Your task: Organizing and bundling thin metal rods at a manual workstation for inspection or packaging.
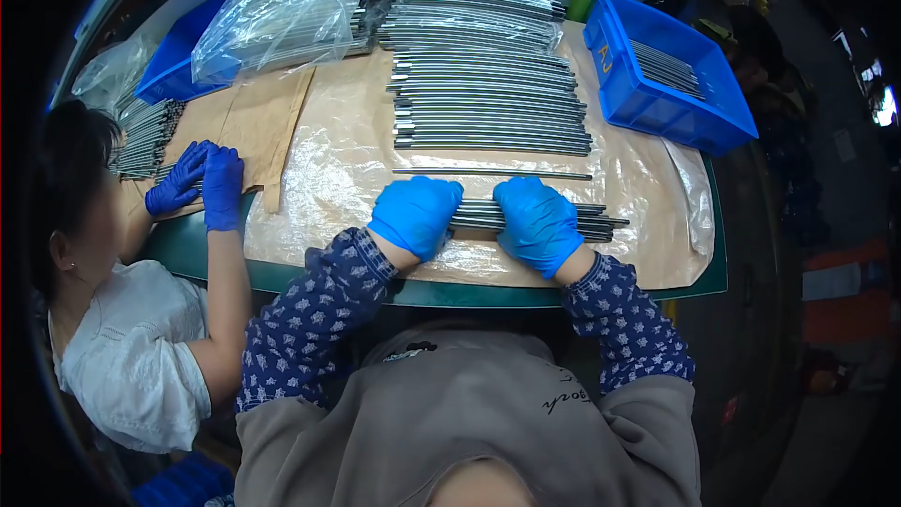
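Note:
Both my hands wear blue gloves. My left hand (pixel 416 214) and my right hand (pixel 537 222) lie side by side, fingers curled over a small bundle of thin grey metal rods (pixel 601 218) lying across the near part of the table. The rods stick out to the right of my right hand. One single rod (pixel 488 173) lies just beyond my knuckles. Farther back is a wide stack of the same rods (pixel 488 99).
Crinkled clear plastic sheet (pixel 338 169) over brown paper covers the green table (pixel 469 293). A blue bin (pixel 671 75) holding rods stands at the far right. Bagged rods (pixel 282 14) and another blue bin (pixel 174 70) sit at the far left. A co-worker's gloved hands (pixel 202 183) handle rods at left.

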`<state>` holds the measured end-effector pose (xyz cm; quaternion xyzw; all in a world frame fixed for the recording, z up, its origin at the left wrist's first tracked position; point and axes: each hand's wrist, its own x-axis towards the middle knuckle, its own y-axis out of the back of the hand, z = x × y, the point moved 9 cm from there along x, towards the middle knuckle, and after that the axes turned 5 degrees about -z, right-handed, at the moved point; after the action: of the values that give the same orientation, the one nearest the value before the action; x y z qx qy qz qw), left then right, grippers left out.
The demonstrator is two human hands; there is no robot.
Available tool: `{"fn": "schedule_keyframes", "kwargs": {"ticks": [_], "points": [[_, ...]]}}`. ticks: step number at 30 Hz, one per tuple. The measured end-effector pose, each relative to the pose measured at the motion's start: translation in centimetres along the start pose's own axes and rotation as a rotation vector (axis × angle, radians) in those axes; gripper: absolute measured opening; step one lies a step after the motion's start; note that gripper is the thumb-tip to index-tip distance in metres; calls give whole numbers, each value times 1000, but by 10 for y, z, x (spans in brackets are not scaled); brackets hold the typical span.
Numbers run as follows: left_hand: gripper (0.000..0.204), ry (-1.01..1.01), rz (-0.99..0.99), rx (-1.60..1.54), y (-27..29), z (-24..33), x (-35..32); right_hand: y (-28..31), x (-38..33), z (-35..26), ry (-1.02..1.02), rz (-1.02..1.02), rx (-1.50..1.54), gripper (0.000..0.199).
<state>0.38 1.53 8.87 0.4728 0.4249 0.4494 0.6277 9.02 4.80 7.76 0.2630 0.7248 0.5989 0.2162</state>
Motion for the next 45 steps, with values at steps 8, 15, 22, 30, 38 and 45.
{"fn": "schedule_keyframes", "kwargs": {"ticks": [8,15,22,30,38,45], "points": [[26,85,64,-136,-5,-21,13,5,11,-4,106,115,38,15],[22,17,61,-56,-5,-9,4,-10,20,2,-7,-208,20,20],[19,-149,193,199,59,22,-6,26,14,2,-28,17,149,17],[86,-492,760,-831,194,9,-45,105,24,8,88,350,974,23],[64,-445,224,-1522,143,36,17,111,35,-36,457,319,1094,68],[42,-373,387,-1498,120,39,31,73,25,-19,546,468,804,71]]}}
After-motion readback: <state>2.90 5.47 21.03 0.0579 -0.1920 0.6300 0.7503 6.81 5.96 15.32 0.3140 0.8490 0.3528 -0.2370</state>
